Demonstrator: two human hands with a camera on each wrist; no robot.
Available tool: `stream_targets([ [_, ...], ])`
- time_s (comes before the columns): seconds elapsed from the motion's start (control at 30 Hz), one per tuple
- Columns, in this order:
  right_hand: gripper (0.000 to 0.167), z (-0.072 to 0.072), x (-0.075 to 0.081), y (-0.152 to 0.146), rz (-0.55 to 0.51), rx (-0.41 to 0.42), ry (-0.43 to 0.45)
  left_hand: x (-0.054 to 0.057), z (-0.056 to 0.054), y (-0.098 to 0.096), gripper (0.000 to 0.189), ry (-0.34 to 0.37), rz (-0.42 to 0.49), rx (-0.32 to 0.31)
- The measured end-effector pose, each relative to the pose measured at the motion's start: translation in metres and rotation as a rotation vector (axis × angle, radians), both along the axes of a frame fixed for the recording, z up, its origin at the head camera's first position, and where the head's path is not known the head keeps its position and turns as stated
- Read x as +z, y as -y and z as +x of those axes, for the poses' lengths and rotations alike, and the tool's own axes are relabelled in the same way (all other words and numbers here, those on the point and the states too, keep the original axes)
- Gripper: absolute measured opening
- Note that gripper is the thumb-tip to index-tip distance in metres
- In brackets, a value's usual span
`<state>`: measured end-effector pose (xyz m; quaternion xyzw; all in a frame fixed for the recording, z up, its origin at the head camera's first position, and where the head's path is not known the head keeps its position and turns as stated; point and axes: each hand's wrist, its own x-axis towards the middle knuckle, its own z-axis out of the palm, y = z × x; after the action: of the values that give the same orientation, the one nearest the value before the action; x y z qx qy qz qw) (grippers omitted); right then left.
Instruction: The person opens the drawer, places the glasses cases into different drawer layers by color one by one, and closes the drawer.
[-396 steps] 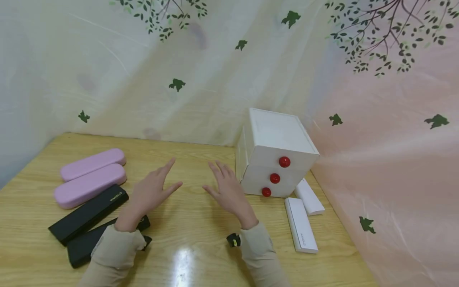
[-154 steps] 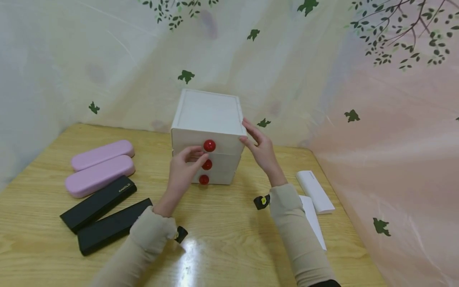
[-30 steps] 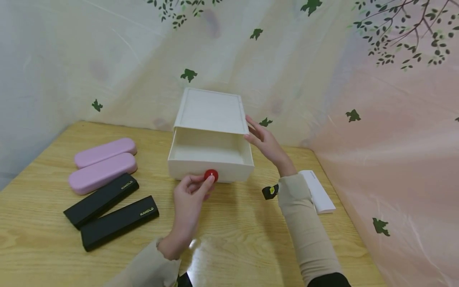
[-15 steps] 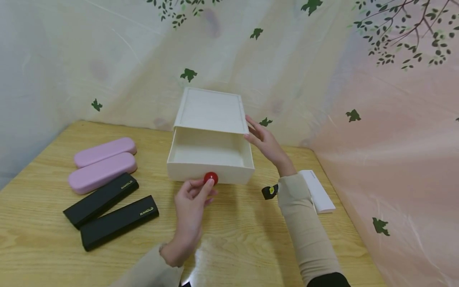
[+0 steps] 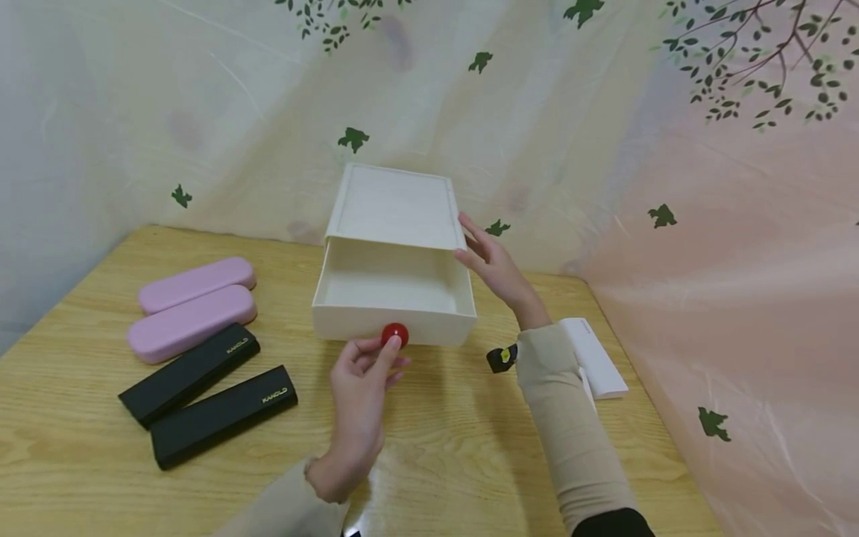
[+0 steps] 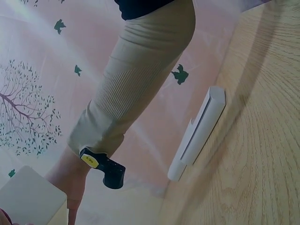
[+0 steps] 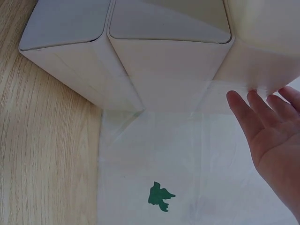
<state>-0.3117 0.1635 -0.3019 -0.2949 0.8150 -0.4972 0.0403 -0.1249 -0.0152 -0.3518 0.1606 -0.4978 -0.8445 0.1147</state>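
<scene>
In the head view a white drawer cabinet (image 5: 403, 205) stands mid-table with its top drawer (image 5: 359, 322) pulled far out. The inside of that drawer looks bare. My left hand (image 5: 359, 395) pinches the drawer's round red knob (image 5: 395, 334) between thumb and fingers. Straight fingers of my right hand (image 5: 499, 268) rest against the cabinet's upper right side. The right wrist view shows this right hand (image 7: 276, 136) with fingertips at the cabinet's side wall, beside the two lower drawers. The extended drawer hides the lower knobs in the head view.
To the left on the wooden table (image 5: 429, 462) lie two pink oblong cases (image 5: 191, 322) and two black long boxes (image 5: 224, 418), the latter lettered in gold. White long boxes (image 5: 597, 358) lie at the right, partly behind the right sleeve. A leaf-patterned curtain hangs behind.
The cabinet has gone from the right side to mid-table, and its top drawer has been drawn towards me by the knob. Over the last second the drawer came out slightly further.
</scene>
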Motion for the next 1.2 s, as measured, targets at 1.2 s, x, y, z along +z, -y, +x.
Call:
stream_targets([
  [1.2,0.061,0.022,0.019,0.008,-0.013,-0.033,0.057,-0.009,0.013,0.07,0.03,0.082,-0.425,-0.251],
])
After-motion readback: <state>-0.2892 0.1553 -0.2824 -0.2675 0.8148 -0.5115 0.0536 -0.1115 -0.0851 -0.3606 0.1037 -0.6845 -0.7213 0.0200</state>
